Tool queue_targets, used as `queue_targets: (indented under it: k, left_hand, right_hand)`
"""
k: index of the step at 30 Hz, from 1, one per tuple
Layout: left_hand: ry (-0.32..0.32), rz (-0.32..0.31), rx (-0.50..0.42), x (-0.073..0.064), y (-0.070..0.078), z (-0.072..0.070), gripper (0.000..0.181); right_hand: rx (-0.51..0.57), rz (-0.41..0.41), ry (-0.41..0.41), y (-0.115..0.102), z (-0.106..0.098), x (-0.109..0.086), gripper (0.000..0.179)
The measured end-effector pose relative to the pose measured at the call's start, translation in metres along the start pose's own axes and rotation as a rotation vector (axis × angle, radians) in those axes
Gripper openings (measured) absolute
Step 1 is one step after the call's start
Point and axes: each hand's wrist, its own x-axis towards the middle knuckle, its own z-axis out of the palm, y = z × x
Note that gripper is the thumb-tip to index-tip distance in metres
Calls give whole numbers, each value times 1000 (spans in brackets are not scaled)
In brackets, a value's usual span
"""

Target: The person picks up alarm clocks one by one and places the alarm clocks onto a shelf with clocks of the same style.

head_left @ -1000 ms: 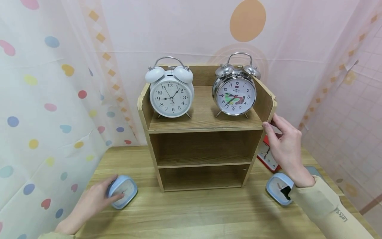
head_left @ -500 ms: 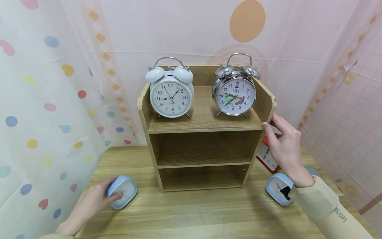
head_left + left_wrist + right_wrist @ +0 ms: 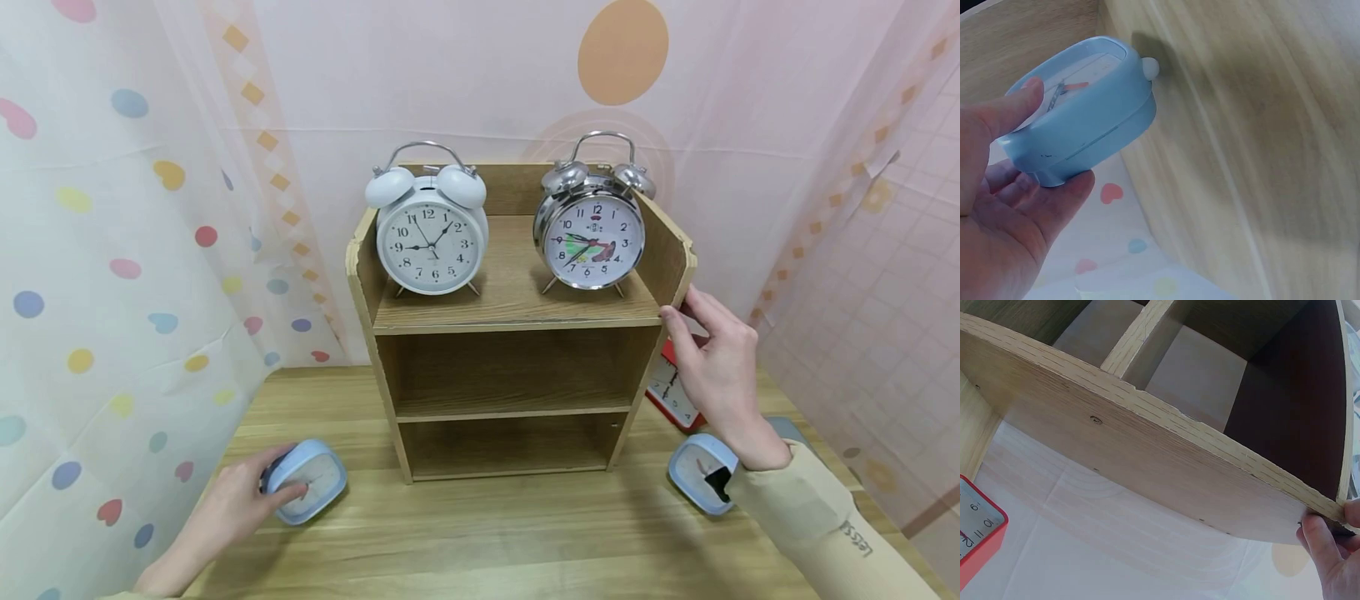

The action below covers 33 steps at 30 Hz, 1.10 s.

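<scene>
My left hand (image 3: 238,502) grips a light blue alarm clock (image 3: 1094,103) at the table's left, thumb over its face and fingers behind it. The clock is tilted in the head view. My right hand (image 3: 716,362) pinches the front edge of the right side panel of a small wooden shelf (image 3: 517,323), thumb in front and fingers on the outer side (image 3: 1325,544). On the shelf's top board stand a white twin-bell alarm clock (image 3: 431,242) at left and a silver twin-bell alarm clock (image 3: 595,242) at right.
Right of the shelf, a red-framed clock (image 3: 672,392) leans partly behind my right hand. A second light blue clock (image 3: 693,471) sits in front of it, partly covered by my sleeve. A grey thing (image 3: 787,430) shows beside my wrist. Patterned curtains (image 3: 480,75) surround the wooden table (image 3: 480,542).
Both hands keep their holds. The left hand and the light blue clock shift only very slightly; the shelf and the clocks on it stay where they were.
</scene>
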Motion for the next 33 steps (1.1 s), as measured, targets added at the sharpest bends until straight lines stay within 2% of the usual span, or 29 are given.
queue_targets:
  k: [5,16,21,33]
  left_hand:
    - [-5,22,-10,-2,7,-4,65]
    - [36,139,-47,-9,26,-11,61]
    - [20,173,-61,-11,37,-17,58]
    - [33,358,-124,-12,73,-32,53]
  right_hand:
    - [2,-1,3,0,0,0,37]
    - [-2,18,-14,-1,-1,0,39]
    - [-6,21,-14,-1,-1,0,39]
    - [2,12,-9,0,0,0,39]
